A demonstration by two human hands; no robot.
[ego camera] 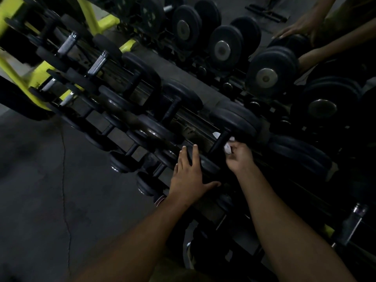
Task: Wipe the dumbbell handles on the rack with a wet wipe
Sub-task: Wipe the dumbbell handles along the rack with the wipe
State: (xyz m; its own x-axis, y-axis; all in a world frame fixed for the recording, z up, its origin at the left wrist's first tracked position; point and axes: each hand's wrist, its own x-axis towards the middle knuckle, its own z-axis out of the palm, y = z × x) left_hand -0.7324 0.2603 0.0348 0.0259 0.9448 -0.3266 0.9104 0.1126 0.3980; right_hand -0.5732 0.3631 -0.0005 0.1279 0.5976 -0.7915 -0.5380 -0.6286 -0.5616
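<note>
r hand point(240, 157) pinches wet wipe point(227, 147) against dumbbell handle point(219, 141) on rack point(189, 127), wipe wrapped partly round bar, prob. for full-girth rub. l hand point(188, 178) spread flat on near weight head point(205, 166), likely steadying dumbbell vs rolling.

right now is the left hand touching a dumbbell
Touching. The head view shows the left hand resting flat on a dumbbell head, fingers spread over it.

We are viewing from one head-worn camera, tilting steeply downward, close over the dumbbell rack point(195, 127) and floor point(40, 180).
</note>
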